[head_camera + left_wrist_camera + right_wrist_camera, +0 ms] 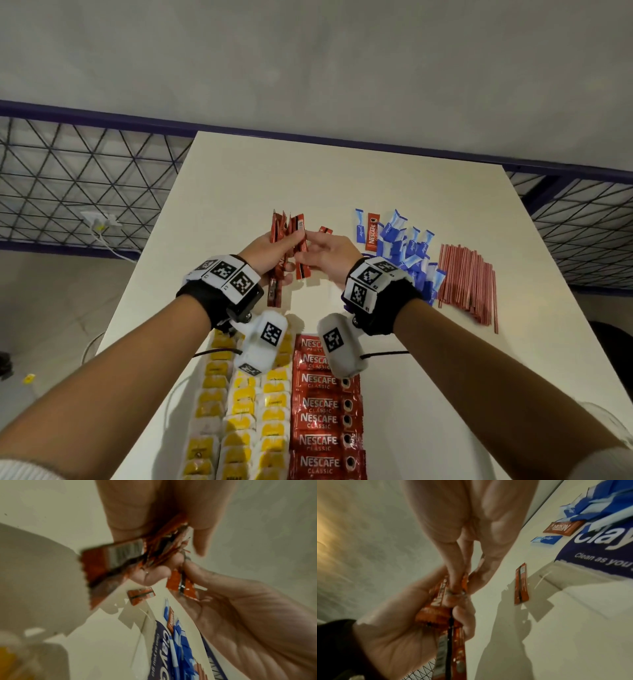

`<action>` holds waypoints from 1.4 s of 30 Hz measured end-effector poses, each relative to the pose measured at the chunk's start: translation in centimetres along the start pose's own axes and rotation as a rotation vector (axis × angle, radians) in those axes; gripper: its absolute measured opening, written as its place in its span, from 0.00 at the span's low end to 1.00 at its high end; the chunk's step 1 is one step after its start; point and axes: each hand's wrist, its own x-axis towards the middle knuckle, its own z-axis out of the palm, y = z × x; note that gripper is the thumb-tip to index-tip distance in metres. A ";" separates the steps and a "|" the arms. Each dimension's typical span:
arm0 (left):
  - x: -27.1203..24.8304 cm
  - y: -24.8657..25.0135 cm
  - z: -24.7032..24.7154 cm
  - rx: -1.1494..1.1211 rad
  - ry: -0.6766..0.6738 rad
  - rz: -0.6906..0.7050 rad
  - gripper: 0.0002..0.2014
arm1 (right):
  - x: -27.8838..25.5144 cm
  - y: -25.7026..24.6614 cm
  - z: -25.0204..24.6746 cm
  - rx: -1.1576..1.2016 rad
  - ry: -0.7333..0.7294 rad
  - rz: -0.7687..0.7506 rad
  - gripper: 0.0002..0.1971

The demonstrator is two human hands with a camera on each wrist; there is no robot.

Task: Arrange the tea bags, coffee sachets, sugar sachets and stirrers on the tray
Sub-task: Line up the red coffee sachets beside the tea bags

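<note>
My left hand [274, 251] grips a bundle of red coffee sachets [286, 236] upright above the middle of the white table [239, 178]. My right hand [323, 251] pinches one sachet [301, 260] against that bundle; the right wrist view shows its fingertips [462, 577] on the sachet's top. One loose coffee sachet [325, 230] lies just behind the hands, another [372, 232] among the blue sugar sachets [411, 250]. Red stirrers [469, 281] lie to the right. Rows of yellow tea bags [239, 411] and coffee sachets [322, 418] lie near me; I cannot make out the tray's edges.
A blue printed card [599, 547] lies under the sugar pile. The table stands against a grey wall, with a wire-mesh fence [85, 181] on both sides. A white socket and cable [99, 222] hang at the left. Bare tabletop lies beyond the hands.
</note>
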 end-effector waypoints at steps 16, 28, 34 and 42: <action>0.8 0.4 -3.9 -0.100 0.017 -0.048 0.07 | 8.9 0.2 -1.4 -1.627 -0.180 -0.185 0.10; 2.1 0.5 -3.0 0.063 0.000 -0.090 0.08 | 5.7 -1.6 -8.5 -1.429 0.109 0.185 0.18; 2.2 0.7 -2.2 0.088 0.006 -0.104 0.08 | 5.7 -0.3 -9.1 -1.478 0.068 0.317 0.27; 1.0 1.3 -2.3 0.219 -0.042 -0.127 0.07 | 4.2 -0.6 -9.0 -1.462 0.125 0.240 0.24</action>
